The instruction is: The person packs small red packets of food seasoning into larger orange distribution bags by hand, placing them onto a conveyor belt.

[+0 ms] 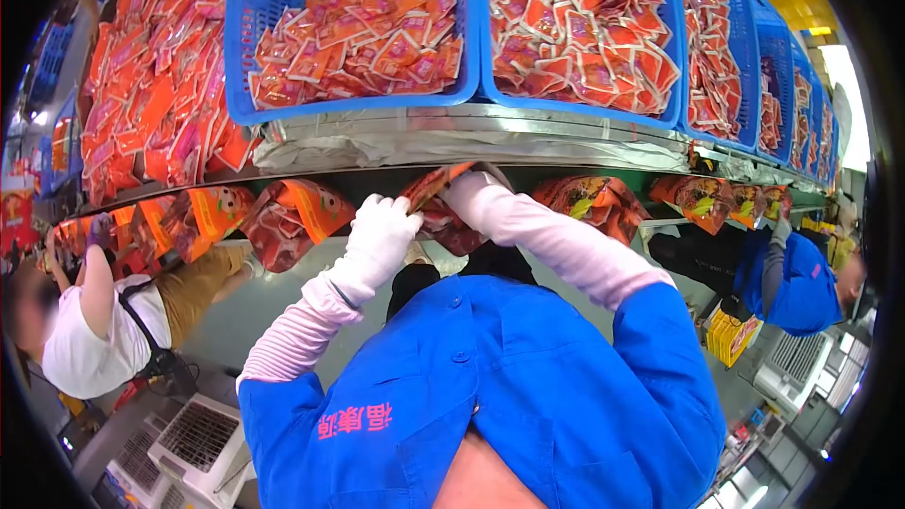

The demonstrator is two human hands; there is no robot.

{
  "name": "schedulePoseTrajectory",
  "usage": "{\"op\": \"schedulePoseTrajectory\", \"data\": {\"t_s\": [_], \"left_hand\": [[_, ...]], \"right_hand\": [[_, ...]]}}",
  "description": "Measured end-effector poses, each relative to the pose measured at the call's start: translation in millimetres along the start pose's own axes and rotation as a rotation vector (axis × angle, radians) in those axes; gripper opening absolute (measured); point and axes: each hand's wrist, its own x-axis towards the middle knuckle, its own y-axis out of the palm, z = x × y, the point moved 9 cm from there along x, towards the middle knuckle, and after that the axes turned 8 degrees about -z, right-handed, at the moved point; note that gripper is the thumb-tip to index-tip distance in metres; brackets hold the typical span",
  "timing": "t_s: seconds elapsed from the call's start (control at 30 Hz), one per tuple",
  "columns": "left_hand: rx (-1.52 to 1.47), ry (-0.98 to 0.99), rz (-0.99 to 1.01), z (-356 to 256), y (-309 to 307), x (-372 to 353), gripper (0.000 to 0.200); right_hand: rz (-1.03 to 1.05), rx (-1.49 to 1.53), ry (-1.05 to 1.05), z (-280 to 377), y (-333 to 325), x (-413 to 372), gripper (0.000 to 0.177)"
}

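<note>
Both my hands wear white gloves and meet at an orange printed pouch [436,190] at the edge of the line. My left hand [382,224] pinches the left rim of this pouch, fingers closed. At its mouth is my right hand [476,200], reaching in from the right; the fingers are hidden by the pouch. To the left hangs another orange pouch [297,221], with red packets showing in it. On the right, beside my forearm, is a further pouch [594,205] with a yellow-green print.
Blue baskets [479,33] full of small red-orange sachets stand above the line. Loose sachets [156,75] are heaped at upper left. A co-worker in white [99,339] is at left, another in blue [801,283] at right. White plastic crates [198,434] sit lower left.
</note>
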Motion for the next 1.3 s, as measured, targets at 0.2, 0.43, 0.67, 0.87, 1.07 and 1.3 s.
{"op": "schedulePoseTrajectory", "data": {"t_s": [0.2, 0.43, 0.67, 0.87, 1.07, 1.3], "left_hand": [[-0.076, -0.044, -0.001, 8.8, -1.8, -30.9, 0.009], [-0.018, 0.001, -0.087, 13.8, -9.0, -40.3, 0.011], [-0.415, -0.227, 0.096, 62.6, -61.7, -7.7, 0.028], [-0.416, -0.344, -0.259, 153.0, 10.9, 180.3, 0.037], [-0.249, -0.407, -0.106, 155.2, 84.1, 235.6, 0.025], [-1.076, -0.001, -0.259, 4.1, -77.3, 93.5, 0.016]], "right_hand": [[0.217, -0.097, 0.0, 9.6, 33.5, 43.2, 0.032], [0.253, -0.364, -0.047, 64.3, -5.2, 49.5, 0.033], [-0.134, 0.351, -0.27, 52.8, -121.4, -34.0, 0.028], [-0.448, 0.219, 0.258, -226.8, -181.3, 28.9, 0.05], [-0.26, 0.128, 0.323, -202.3, -150.7, 76.3, 0.028], [-0.562, 1.239, 0.064, -139.8, -202.4, -113.9, 0.034]]}}
